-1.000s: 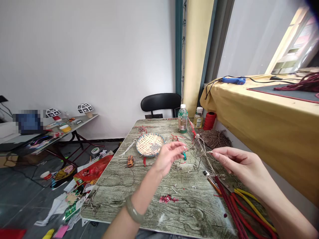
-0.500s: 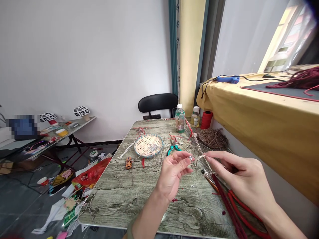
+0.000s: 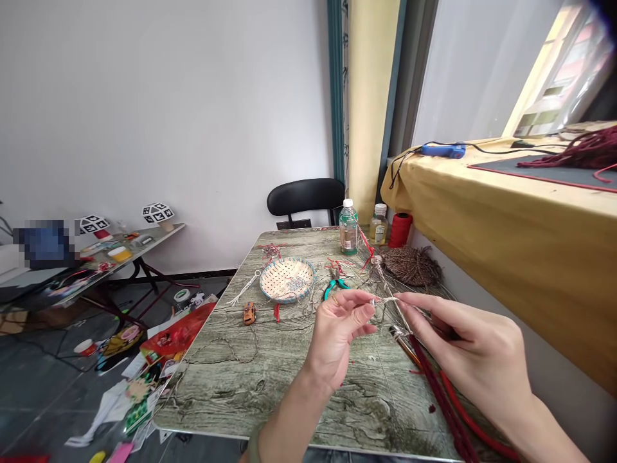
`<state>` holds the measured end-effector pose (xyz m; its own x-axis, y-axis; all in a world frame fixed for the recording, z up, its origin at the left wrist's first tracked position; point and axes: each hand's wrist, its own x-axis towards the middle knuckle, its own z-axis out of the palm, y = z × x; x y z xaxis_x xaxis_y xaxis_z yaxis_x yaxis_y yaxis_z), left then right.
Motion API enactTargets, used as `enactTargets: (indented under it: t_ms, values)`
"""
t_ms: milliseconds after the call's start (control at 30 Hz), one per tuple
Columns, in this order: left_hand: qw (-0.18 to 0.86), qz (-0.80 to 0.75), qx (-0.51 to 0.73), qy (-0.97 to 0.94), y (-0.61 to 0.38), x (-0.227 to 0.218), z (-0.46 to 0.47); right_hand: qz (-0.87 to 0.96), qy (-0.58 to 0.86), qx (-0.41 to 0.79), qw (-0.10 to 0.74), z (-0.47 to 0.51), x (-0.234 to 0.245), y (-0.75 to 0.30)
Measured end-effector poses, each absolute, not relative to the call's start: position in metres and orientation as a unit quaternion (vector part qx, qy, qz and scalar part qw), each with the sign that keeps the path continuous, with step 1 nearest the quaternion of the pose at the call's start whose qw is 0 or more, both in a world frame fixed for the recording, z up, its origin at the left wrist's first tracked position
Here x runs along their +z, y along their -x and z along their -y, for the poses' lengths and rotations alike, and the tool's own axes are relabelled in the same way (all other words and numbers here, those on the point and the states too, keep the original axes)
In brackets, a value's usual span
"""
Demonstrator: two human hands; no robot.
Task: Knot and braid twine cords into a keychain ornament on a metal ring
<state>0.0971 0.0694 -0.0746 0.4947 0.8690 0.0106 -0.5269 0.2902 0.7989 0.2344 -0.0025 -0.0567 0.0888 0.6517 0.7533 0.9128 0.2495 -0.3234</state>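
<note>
Between thumb and forefinger, my left hand [image 3: 340,328] pinches a small silvery bead or ring [image 3: 373,304]. My right hand [image 3: 472,341] is closed in a pinch on a thin pale cord [image 3: 389,299], which spans the short gap between both hands. Other cord strands run from there toward a green-labelled bottle [image 3: 348,228]. Just beyond my left hand lie pliers with teal handles [image 3: 336,284]. A shallow woven basket [image 3: 270,290] holding many small beads stands farther left, beside an orange toy car [image 3: 249,313] on a cord.
A brown yarn bundle [image 3: 412,267], a red thread spool [image 3: 400,230] and a small jar [image 3: 379,225] stand at the back right. Dark red cords [image 3: 446,408] lie beneath my right hand. A yellow-draped ledge [image 3: 482,225] borders the right side; a black chair [image 3: 306,197] stands behind the table.
Both hands have shifted slightly to the right. The silvery piece in my left hand has turned, and the pale cord between the hands looks straighter.
</note>
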Motion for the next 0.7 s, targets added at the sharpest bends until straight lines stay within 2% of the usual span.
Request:
enactTargets:
  t_ms: [467, 700]
  values:
    - [0.749, -0.255, 0.451, -0.413, -0.108, -0.071, -0.065, 0.718, 0.554, -0.112, 0.407, -0.004, -0.063, -0.234]
    - [0.743, -0.264, 0.449, -0.42, -0.108, -0.071, -0.062, 0.673, 0.567, -0.07, 0.471, 0.001, -0.065, -0.236]
